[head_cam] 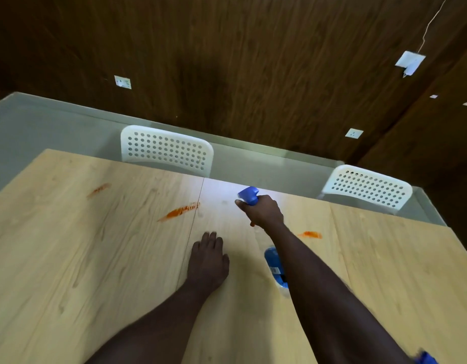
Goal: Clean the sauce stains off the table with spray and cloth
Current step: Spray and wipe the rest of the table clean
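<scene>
The fingers point(241, 203) of the right hand point(263, 212) are clenched round the blue head of the spray bottle point(274, 262). Its body slants back under the forearm and seems held clear of the surface point(69, 258). The nozzle faces away and a little left, roughly toward the middle stain point(179, 211), an orange smear just beside the seam in the wood. The left hand point(208, 261) lies flat near that seam, its fingers straight and released, holding nothing.

A far stain point(98, 189) sits well off to the left. A right stain point(310, 234) lies just beside the right forearm. A blue scrap point(426, 359) pokes in at the bottom corner. It may be the cloth, but I cannot tell. Two white chairs point(166, 151) stand beyond the far edge.

From where I stand, a few things could go wrong. The nozzle is not squarely over the smear, so a squeeze may wet bare wood instead of sauce. The forearm hangs close to the right stain and could drag through it, spreading it. With no cloth in either hand, liquid may run into the seam before it is wiped.
</scene>
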